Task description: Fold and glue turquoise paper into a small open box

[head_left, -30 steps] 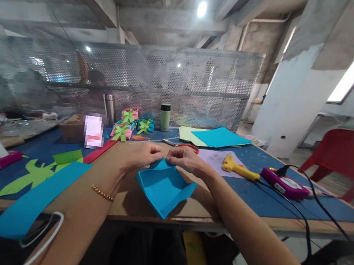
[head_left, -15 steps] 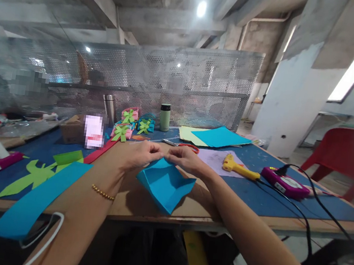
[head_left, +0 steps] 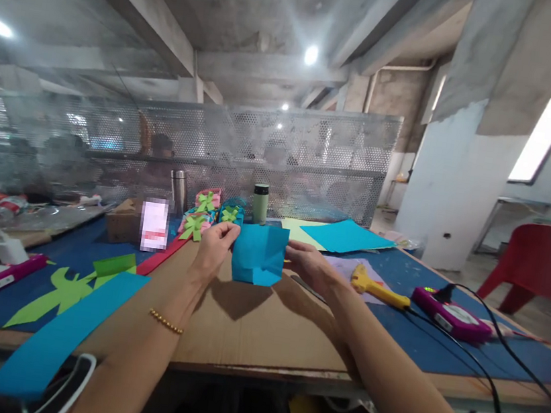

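Observation:
A folded blue sheet of paper [head_left: 259,256] with creased lower corners is held upright above the brown cardboard [head_left: 218,334]. My left hand [head_left: 217,246] pinches its left edge between thumb and fingers. At the right edge, my right hand [head_left: 311,265] grips the paper with its fingertips, partly behind it. Left of my left forearm lies a long blue paper strip [head_left: 71,328], which hangs over the table's front edge. Green paper cutouts [head_left: 59,290] lie beyond the strip.
A yellow glue gun [head_left: 380,290] lies to the right near a purple power strip [head_left: 451,314] with a black cord. Behind my hands stand a green bottle [head_left: 260,204] and small bow-topped paper items [head_left: 197,223]. Blue and pale green sheets [head_left: 347,236] lie at the back.
The blue paper has turned from an open folded shape below my hands to upright between them. My hands have moved apart to its two sides. The view has tilted up.

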A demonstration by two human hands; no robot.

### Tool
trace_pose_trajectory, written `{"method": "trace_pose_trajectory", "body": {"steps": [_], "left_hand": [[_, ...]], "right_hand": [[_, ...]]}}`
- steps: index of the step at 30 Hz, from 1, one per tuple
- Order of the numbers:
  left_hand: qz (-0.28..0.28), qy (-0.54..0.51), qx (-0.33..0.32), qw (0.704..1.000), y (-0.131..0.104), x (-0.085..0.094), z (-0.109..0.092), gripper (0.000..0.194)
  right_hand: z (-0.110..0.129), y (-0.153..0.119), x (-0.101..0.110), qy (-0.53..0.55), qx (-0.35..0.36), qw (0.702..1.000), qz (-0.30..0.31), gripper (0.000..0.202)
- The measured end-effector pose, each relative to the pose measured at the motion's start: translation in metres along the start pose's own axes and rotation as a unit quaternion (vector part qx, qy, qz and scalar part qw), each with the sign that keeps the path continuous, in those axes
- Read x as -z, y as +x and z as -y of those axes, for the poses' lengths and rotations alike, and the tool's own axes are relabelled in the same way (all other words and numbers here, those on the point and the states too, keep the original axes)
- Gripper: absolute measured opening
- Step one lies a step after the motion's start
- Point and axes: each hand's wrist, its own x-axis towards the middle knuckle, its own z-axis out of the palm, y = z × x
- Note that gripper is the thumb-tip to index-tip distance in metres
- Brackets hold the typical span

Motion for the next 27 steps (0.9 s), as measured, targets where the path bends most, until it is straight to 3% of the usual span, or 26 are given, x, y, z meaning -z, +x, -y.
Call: {"method": "trace_pose_trajectory", "body": {"steps": [7,12,15,19,23,27], "left_hand": [[0.018,-0.017,0.045,0.999,0.0,-0.001,0.001,0.037],[-0.007,-0.03,0.048,0.998,-0.001,-0.003,0.001,0.03],[0.006,-0.057,0.04,0.998,-0.001,-0.004,0.002,0.03],[0.026,-0.057,0.022,0.998,-0.004,-0.004,0.002,0.034],[0.024,-0.045,0.015,0.999,-0.005,-0.005,0.0,0.04],[0.052,-0.017,0.028,0.998,-0.005,-0.006,0.002,0.04]], "right_hand": [[0.007,-0.002,0.005,0.004,0.015,0.999,0.045,0.029],[0.003,0.0,0.008,0.009,0.011,0.999,0.035,0.031],[0.002,-0.001,0.002,0.022,0.0,1.0,0.008,0.028],[0.002,-0.005,-0.006,0.006,-0.006,1.0,0.019,0.032],[-0.001,-0.002,-0.002,-0.031,-0.001,0.999,-0.028,0.032],[-0.005,0.003,0.004,-0.063,0.056,0.993,-0.086,0.04]]}}
